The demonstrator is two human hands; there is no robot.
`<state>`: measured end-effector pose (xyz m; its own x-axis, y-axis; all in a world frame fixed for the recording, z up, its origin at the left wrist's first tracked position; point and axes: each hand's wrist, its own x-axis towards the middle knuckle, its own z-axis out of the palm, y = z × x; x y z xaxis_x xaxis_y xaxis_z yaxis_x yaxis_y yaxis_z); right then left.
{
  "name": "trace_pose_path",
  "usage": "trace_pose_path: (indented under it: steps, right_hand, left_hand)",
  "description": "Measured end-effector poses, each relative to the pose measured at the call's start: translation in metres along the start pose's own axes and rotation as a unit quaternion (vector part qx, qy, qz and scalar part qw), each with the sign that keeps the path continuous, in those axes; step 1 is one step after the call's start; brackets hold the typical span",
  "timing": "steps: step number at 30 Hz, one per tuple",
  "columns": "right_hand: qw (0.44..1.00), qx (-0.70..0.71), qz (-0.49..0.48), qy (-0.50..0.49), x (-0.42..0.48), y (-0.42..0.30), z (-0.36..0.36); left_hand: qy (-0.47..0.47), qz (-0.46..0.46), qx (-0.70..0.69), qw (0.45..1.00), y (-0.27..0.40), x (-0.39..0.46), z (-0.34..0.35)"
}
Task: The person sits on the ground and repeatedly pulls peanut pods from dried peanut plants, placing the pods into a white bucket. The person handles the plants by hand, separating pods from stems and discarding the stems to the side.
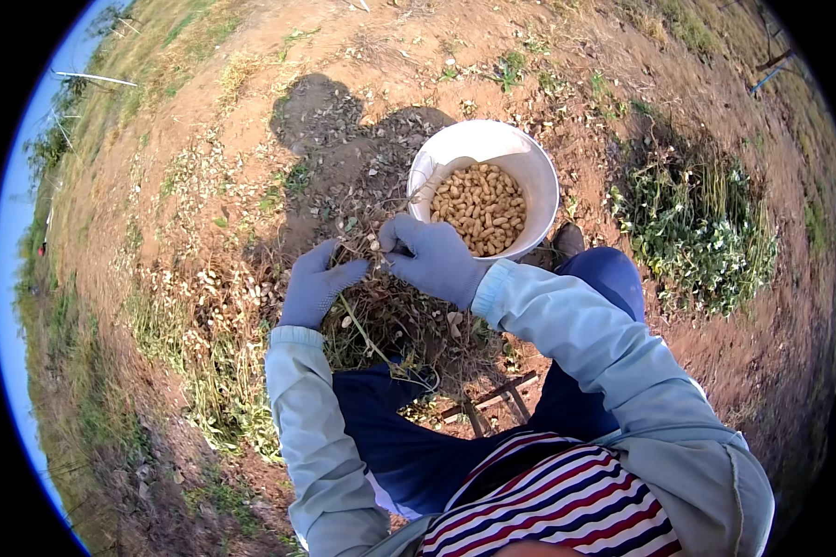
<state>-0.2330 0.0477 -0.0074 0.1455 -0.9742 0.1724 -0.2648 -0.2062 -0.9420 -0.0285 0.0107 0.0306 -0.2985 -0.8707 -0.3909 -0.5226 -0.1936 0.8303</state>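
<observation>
My left hand [322, 282], in a grey-blue knit glove, is closed around a peanut plant [362, 244] whose dry roots point up and away from me. A thin green stem of it hangs down towards my knees. Gloved the same way, my right hand [428, 261] has its thumb and fingertips at the roots, beside a pale pod [373, 240]. Whether a pod is between those fingertips cannot be told. Just beyond my right hand stands a white plastic bucket [541, 202], partly filled with unshelled peanuts [481, 207].
A heap of pulled peanut plants [209, 334] lies at the left, pods showing. Another leafy heap [700, 223] lies at the right. A slatted wooden or metal frame [491, 400] is on the soil between my legs. My shoe [568, 240] is beside the bucket.
</observation>
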Motion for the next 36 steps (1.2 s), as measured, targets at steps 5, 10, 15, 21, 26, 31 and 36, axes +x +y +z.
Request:
trace_pose_path:
  steps: [5, 10, 15, 21, 26, 31, 36]
  right_hand:
    - [0.985, 0.069, 0.144, -0.064, 0.000, -0.002, -0.005]
    - [0.976, 0.070, 0.112, -0.175, 0.000, 0.002, 0.004]
    - [0.972, 0.104, 0.109, -0.182, -0.006, -0.006, 0.033]
    - [0.966, 0.074, 0.177, -0.171, -0.001, -0.006, 0.085]
    - [0.972, 0.039, 0.169, -0.161, 0.004, -0.002, 0.102]
    - [0.986, 0.093, 0.135, 0.009, -0.013, -0.013, 0.063]
    - [0.972, 0.145, 0.163, 0.092, -0.005, -0.015, 0.024]
  left_hand:
    - [0.124, 0.009, 0.078, 0.989, -0.008, 0.000, -0.012]
    - [0.238, 0.009, 0.202, 0.950, 0.019, -0.008, 0.002]
    - [0.303, 0.039, 0.299, 0.904, 0.026, -0.009, 0.021]
    - [0.300, 0.039, 0.277, 0.912, 0.026, -0.012, 0.027]
    - [0.284, 0.039, 0.279, 0.916, 0.018, -0.015, 0.022]
    - [0.249, 0.065, 0.127, 0.958, 0.002, -0.014, 0.001]
    - [0.197, 0.068, -0.067, 0.976, 0.000, -0.019, -0.004]
